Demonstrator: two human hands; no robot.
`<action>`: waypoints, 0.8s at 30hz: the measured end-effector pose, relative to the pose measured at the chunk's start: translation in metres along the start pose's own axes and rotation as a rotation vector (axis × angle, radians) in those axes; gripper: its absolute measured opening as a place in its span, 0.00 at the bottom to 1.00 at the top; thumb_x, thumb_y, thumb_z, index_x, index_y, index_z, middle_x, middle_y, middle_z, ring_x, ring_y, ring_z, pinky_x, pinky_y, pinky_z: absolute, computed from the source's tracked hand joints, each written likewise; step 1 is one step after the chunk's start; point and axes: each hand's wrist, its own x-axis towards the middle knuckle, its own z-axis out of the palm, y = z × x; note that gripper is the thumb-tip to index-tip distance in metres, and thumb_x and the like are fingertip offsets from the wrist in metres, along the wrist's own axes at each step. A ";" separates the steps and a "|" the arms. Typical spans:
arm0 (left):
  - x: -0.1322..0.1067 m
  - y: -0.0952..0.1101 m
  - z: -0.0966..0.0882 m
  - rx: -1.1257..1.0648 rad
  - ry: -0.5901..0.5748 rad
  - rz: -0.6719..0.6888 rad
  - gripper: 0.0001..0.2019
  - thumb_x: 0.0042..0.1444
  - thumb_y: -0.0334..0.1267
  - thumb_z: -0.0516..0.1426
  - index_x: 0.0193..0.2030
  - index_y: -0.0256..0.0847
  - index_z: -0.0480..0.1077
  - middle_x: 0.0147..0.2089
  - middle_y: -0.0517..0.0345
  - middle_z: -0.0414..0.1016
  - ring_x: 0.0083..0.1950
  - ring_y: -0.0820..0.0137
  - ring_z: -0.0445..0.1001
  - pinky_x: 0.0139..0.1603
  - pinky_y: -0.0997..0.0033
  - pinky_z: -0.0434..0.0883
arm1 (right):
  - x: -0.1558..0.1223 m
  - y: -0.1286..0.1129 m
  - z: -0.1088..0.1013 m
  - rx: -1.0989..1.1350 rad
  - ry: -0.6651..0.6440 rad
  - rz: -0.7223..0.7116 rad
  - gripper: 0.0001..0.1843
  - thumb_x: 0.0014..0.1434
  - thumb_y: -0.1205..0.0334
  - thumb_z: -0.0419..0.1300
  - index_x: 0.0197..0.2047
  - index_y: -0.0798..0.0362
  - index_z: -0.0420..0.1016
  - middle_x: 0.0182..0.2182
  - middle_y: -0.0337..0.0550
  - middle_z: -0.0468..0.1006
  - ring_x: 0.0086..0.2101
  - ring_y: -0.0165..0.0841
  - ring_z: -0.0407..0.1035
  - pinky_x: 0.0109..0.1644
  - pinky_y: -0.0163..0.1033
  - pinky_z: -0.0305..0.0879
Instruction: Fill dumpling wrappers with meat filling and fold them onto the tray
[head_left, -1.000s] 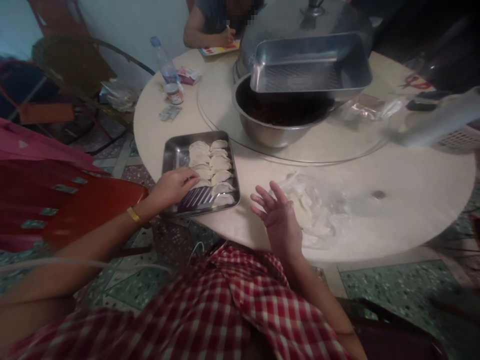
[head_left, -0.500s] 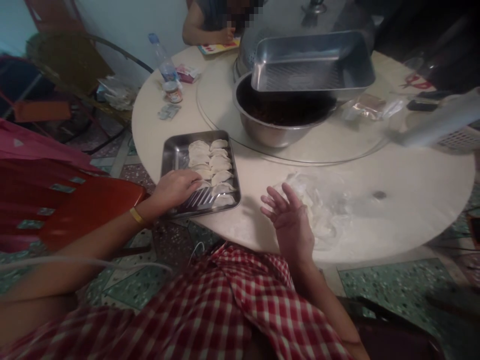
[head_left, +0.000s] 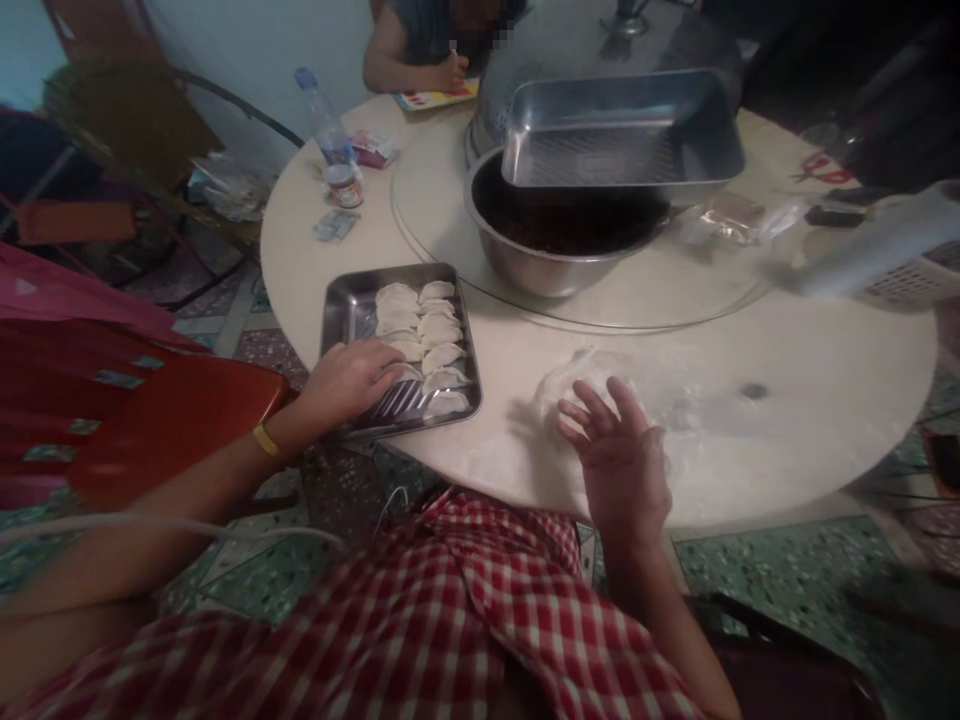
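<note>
My left hand point(head_left: 351, 379) rests in a steel tray point(head_left: 341, 312) at the table's near left edge, fingers curled beside two rows of folded white dumplings point(head_left: 429, 330); I cannot see what the fingers hold. My right hand point(head_left: 621, 455) hovers with fingers spread over a heap of thin white wrappers in clear plastic point(head_left: 577, 385) on the round pale table point(head_left: 787, 420). It holds nothing.
A big steel bowl of dark filling point(head_left: 559, 232) sits on the turntable with an empty steel pan point(head_left: 619, 135) across its rim. A water bottle point(head_left: 322, 115) and small jar point(head_left: 343, 184) stand far left. Another person's hand point(head_left: 450, 72) writes at the far edge. A red chair point(head_left: 150, 410) stands left.
My right hand has moved right and down over the wrappers, fingers still spread. My left hand has stayed in the tray.
</note>
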 end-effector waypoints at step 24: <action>-0.019 0.092 -0.010 -0.367 0.362 0.293 0.09 0.63 0.42 0.53 0.43 0.43 0.73 0.41 0.56 0.78 0.44 0.65 0.76 0.45 0.66 0.71 | -0.017 -0.015 -0.086 -1.123 0.244 -0.727 0.11 0.59 0.58 0.60 0.26 0.49 0.75 0.46 0.42 0.78 0.48 0.36 0.72 0.51 0.48 0.71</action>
